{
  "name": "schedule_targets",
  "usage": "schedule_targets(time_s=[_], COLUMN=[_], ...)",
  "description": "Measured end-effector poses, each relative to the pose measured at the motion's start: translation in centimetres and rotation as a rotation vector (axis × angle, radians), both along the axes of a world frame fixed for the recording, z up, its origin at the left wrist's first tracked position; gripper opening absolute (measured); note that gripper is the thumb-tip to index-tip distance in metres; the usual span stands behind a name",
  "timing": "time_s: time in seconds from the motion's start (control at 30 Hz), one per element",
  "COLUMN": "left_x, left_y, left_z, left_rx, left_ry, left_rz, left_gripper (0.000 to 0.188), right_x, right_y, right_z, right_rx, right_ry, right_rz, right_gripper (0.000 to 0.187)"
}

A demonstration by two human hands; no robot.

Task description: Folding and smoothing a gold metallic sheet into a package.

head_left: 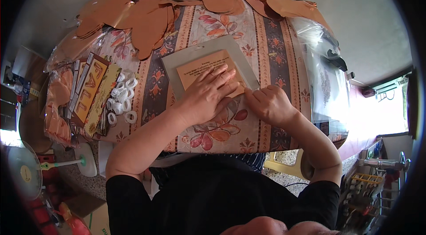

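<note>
Two hands work one orange printed card (208, 68) lying on a grey board (177, 64). The left hand (206, 95) presses flat and open on it; the right hand (268, 104), fingers curled, pinches its near-right corner. The card's long axis runs left-right, tilted, under the left palm.

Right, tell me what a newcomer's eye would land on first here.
Two bare hands at the table's middle: the left hand pressed flat on an orange card lying on a grey sheet, the right hand at its corner. Behind them, a heap of orange paper cutouts covers the table's far edge.
</note>
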State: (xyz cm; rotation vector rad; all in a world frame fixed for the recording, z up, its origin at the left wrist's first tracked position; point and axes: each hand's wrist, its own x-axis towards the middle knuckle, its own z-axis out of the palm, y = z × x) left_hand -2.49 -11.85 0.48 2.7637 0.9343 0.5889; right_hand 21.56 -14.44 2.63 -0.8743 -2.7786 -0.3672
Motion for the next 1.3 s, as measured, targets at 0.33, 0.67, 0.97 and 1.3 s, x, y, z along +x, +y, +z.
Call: schedule_targets(time_s=[0.33, 0.67, 0.97, 1.3], left_x=[-0.1, 0.3, -0.1, -4.9], left_y=[-0.1, -0.1, 0.2, 1.1], left_z=[-0.3, -0.3, 0.0, 1.8], left_rx=[0.014, 0.039, -0.041, -0.12], left_ry=[-0.005, 0.029, -0.062, -0.164], left_rz=[0.007, 0.003, -0.007, 0.019], left_gripper=[0.043, 0.041, 0.041, 0.038], right_x=[0.6, 0.3, -0.7, -1.0], right_y=[-0.8, 0.9, 0.5, 0.7], right_z=[0.4, 0.0, -0.3, -0.2], right_rx=[-0.129, -0.145, -0.014, 0.059], right_ry=[0.133, 0.312, 0.126, -0.094], right_rz=[-0.061, -0.227, -0.173, -0.191], right_gripper=[0.027, 0.022, 0.021, 0.017])
